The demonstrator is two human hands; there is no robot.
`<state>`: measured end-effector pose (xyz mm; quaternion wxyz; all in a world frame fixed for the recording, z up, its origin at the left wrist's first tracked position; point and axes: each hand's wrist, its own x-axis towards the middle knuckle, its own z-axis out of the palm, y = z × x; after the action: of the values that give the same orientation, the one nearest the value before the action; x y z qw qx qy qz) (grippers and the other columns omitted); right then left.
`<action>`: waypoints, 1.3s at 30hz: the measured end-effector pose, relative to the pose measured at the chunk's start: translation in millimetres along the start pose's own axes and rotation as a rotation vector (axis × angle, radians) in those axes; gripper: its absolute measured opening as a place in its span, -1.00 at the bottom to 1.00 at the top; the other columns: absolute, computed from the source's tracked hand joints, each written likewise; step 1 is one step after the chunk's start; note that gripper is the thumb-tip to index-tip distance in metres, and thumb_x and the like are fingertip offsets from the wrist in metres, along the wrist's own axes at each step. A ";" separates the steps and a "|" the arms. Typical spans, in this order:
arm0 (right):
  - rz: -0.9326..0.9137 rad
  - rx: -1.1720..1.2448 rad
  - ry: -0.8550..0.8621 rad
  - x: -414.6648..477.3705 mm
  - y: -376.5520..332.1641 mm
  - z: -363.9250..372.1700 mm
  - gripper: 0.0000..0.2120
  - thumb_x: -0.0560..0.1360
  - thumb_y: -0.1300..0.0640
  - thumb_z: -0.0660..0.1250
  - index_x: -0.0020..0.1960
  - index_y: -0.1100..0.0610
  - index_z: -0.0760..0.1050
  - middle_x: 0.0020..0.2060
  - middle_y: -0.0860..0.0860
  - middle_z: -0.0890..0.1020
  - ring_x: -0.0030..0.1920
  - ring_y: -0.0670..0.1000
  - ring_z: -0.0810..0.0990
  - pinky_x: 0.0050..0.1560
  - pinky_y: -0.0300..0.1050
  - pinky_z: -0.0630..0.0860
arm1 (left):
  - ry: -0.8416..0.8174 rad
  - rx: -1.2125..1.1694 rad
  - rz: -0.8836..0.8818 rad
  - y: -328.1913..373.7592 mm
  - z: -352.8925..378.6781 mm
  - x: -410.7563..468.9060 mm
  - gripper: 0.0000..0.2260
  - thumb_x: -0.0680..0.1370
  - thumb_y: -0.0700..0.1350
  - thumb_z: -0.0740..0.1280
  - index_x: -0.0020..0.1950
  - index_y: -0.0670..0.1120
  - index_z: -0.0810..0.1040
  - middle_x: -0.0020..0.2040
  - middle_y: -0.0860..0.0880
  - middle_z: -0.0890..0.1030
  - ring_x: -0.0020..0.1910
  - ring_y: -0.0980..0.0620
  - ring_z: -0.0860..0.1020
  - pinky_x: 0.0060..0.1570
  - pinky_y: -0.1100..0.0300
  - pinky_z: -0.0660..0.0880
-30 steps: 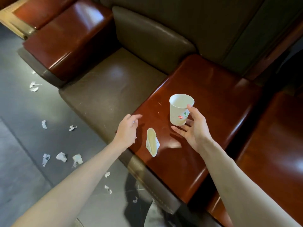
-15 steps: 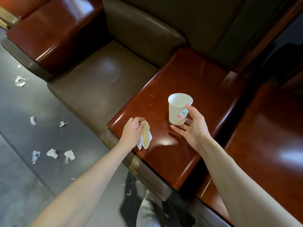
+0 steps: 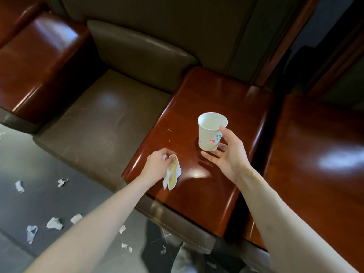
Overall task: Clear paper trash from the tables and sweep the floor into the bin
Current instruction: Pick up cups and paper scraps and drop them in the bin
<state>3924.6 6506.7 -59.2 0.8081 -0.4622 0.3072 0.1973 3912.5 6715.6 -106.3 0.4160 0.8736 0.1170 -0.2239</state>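
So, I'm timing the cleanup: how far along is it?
Nothing looks done yet. In hand: the left hand grips a crushed cup at the table; the open right hand touches the upright cup. Left: binning both, then sweeping the paper scraps off the floor.

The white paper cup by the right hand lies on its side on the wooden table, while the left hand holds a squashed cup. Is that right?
Not quite. The head view shows the white paper cup upright, mouth up, not on its side. The rest holds: it is on the wooden table by the right hand, and the left hand holds a squashed cup.
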 end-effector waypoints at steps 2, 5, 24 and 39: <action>-0.011 0.037 0.001 -8.4 -7.1 -2.1 -0.54 0.54 -0.02 0.31 0.39 0.07 0.36 0.20 0.20 0.50 0.16 0.20 0.58 0.13 0.14 0.57 | 0.038 -0.033 0.039 23.5 -8.5 7.3 -0.93 0.59 -0.07 0.29 -0.03 0.03 0.57 -0.15 0.10 0.61 -0.18 0.19 0.58 -0.41 0.43 0.44; -0.055 0.096 0.019 -27.7 -25.2 -12.8 -0.66 0.52 -0.01 0.33 0.26 0.05 0.46 0.16 0.20 0.53 0.13 0.20 0.60 0.04 0.10 0.60 | 0.040 -0.025 0.141 69.4 -18.4 12.6 -0.90 0.58 -0.11 0.31 0.06 -0.06 0.58 -0.07 0.00 0.62 -0.12 0.08 0.60 -0.27 0.25 0.55; -0.478 0.311 0.400 -334.0 -44.0 -292.4 -0.40 0.33 -0.09 0.37 0.34 0.00 0.39 0.25 0.11 0.48 0.24 0.12 0.51 0.06 -0.01 0.58 | -0.355 0.187 0.876 346.6 233.8 -210.9 -0.85 0.59 -0.09 0.29 0.08 -0.11 0.59 0.02 -0.03 0.58 -0.02 0.04 0.55 -0.28 0.40 0.41; -0.675 0.408 0.808 -666.8 72.2 -607.9 -0.46 0.38 -0.10 0.33 0.36 -0.16 0.41 0.18 0.01 0.48 0.21 0.14 0.47 -0.05 0.09 0.64 | -0.811 0.166 1.075 426.0 582.9 -571.3 -0.92 0.53 -0.15 0.36 -0.03 -0.01 0.63 -0.13 -0.06 0.64 -0.17 0.04 0.57 -0.12 0.14 0.52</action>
<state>3201.1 5991.3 114.9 0.7175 -0.4079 0.4594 -0.3282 3409.3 5984.1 137.4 0.4120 0.6863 -0.5165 -0.3042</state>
